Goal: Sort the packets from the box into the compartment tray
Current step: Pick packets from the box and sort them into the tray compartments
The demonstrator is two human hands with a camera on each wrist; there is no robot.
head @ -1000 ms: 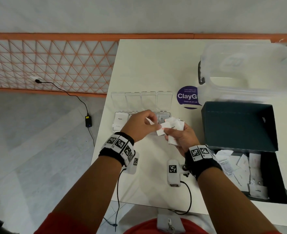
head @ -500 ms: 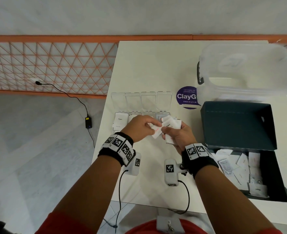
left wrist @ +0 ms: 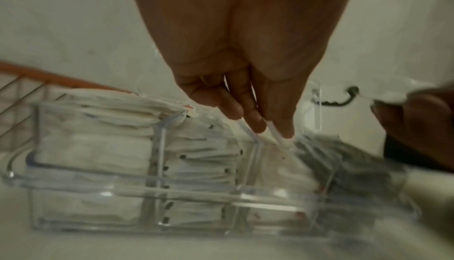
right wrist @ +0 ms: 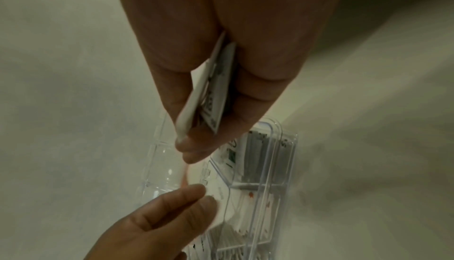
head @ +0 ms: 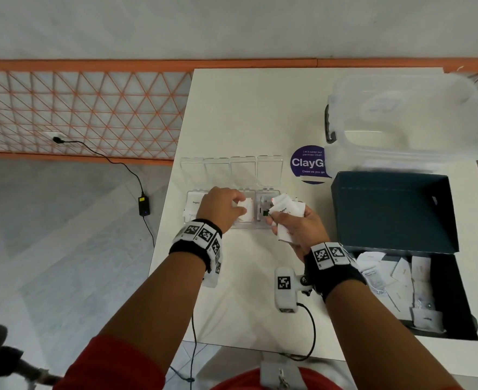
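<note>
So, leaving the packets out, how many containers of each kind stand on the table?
Clear compartment tray: 1
Dark box: 1
Translucent plastic tub: 1
Total: 3

A white table (head: 260, 114) is set against a pale wall (head: 232, 23) edged by an orange rail (head: 147, 64), an orange lattice panel (head: 83, 114) is seen to its left, and a black cable with its adapter (head: 144, 205) is trailed across the grey marbled floor (head: 63, 235).
</note>
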